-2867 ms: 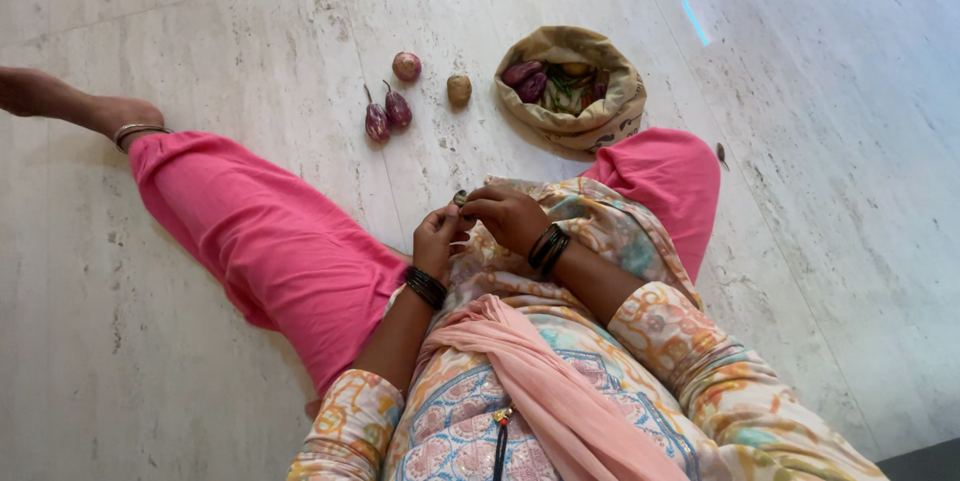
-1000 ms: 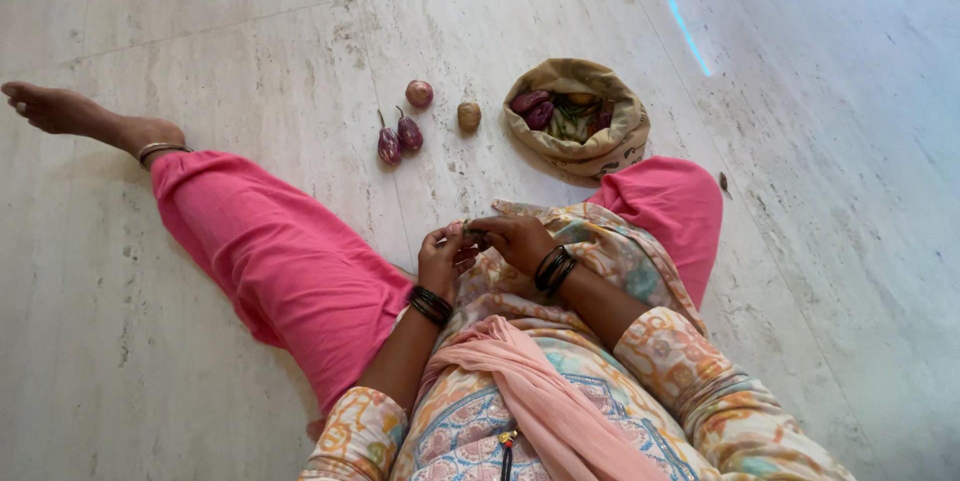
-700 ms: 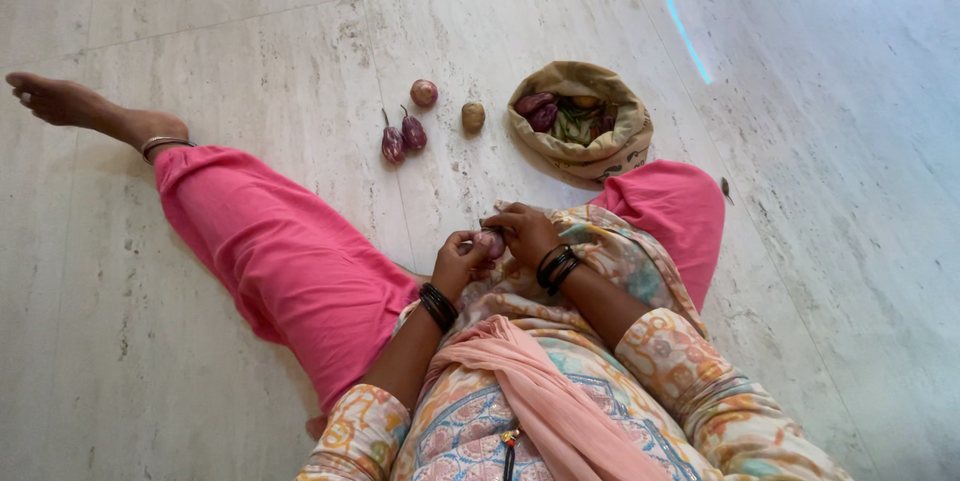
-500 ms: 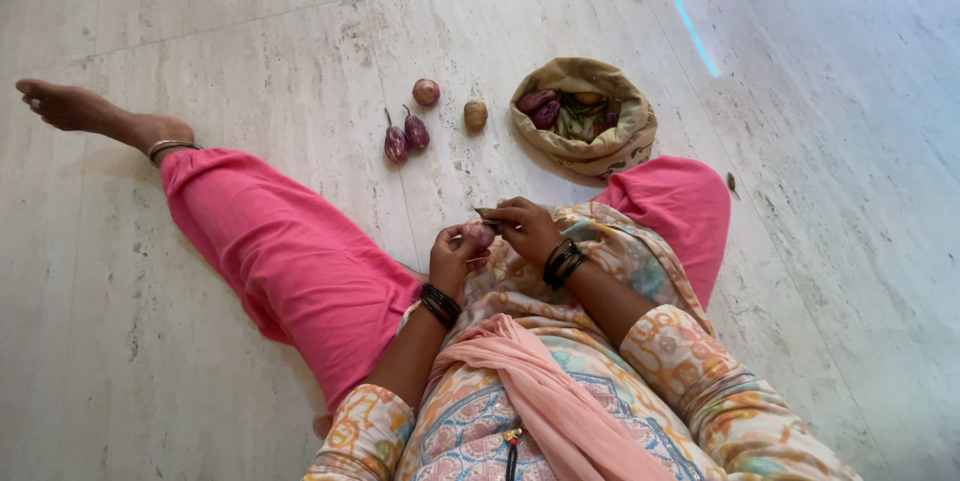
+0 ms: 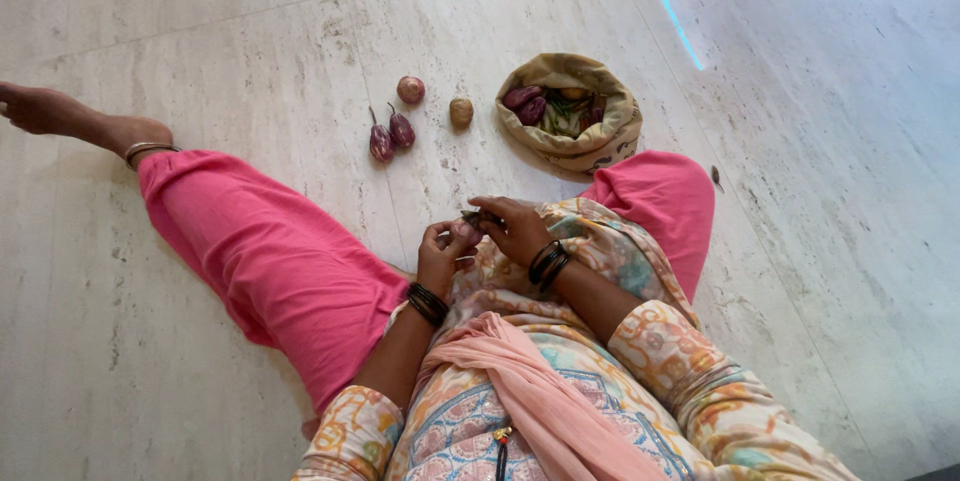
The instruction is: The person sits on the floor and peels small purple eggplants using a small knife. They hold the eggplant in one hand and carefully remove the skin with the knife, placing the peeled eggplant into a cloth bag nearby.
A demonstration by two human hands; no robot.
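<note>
I sit on a pale marble floor in pink trousers and a patterned tunic. My left hand (image 5: 438, 253) and my right hand (image 5: 512, 229) meet over my lap, both closed around a small purple eggplant (image 5: 465, 232); only a bit of it and its green stem end shows between the fingers. Ahead on the floor lie two small purple eggplants (image 5: 390, 134), a round onion (image 5: 410, 90) and a brown potato (image 5: 460, 112). To their right a rolled-down beige cloth bag (image 5: 610, 131) holds more eggplants and green vegetables.
My left leg (image 5: 250, 241) stretches out to the left, the bare foot (image 5: 45, 111) with an anklet near the frame edge. My bent right knee (image 5: 665, 196) lies just under the bag. A small dark scrap (image 5: 716, 178) lies on the floor right of the knee.
Both hands stay together over the lap, the fingers shifting around the small eggplant, which shows more than a second ago. The view has drifted slightly; the floor items have not moved.
</note>
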